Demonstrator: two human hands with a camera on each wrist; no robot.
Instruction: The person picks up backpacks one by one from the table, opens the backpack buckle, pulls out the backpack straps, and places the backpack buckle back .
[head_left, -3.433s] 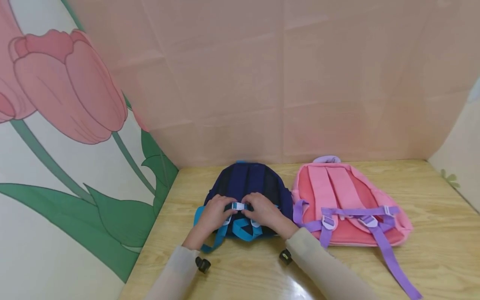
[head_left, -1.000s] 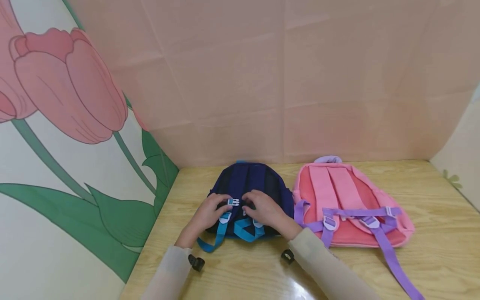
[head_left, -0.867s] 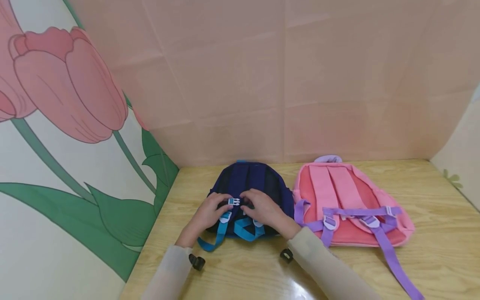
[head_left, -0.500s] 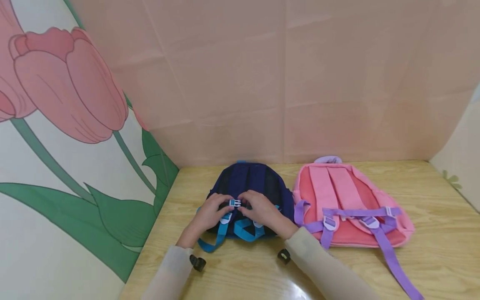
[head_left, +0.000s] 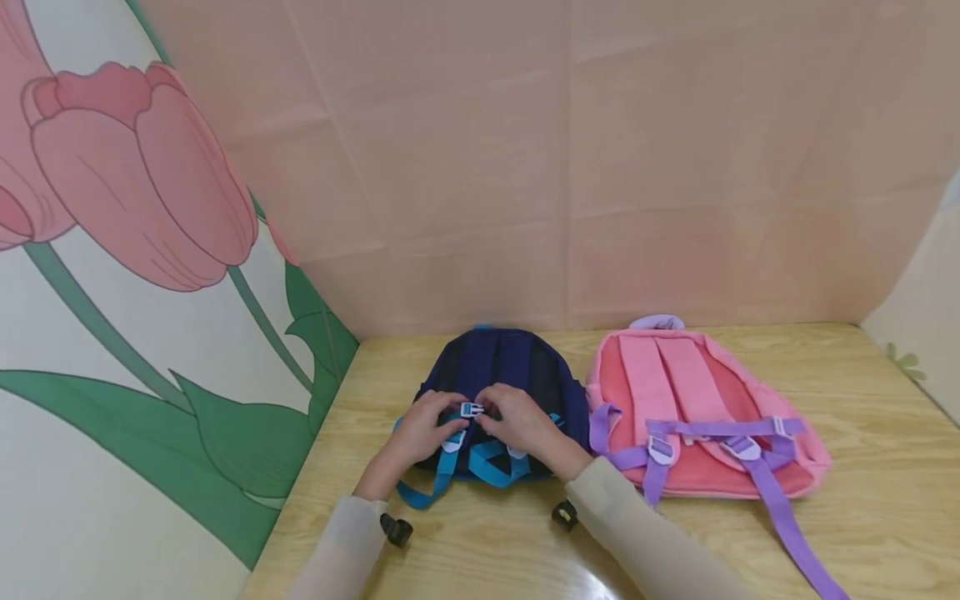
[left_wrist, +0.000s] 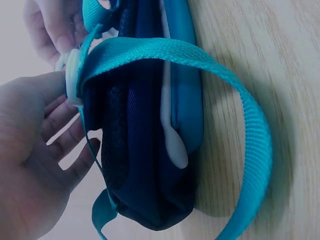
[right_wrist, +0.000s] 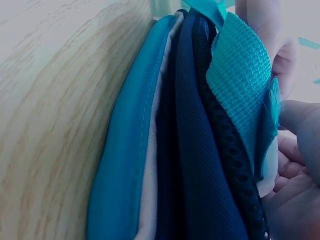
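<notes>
We see the wooden table (head_left: 862, 433) bearing a pink backpack (head_left: 705, 400) and, just left of it, the navy backpack (head_left: 502, 367) lying strap-side up. On it, our left hand (head_left: 420, 433) and right hand (head_left: 525, 425) meet, fingers pinching the small white chest-strap buckle (head_left: 472, 409) between them.
</notes>
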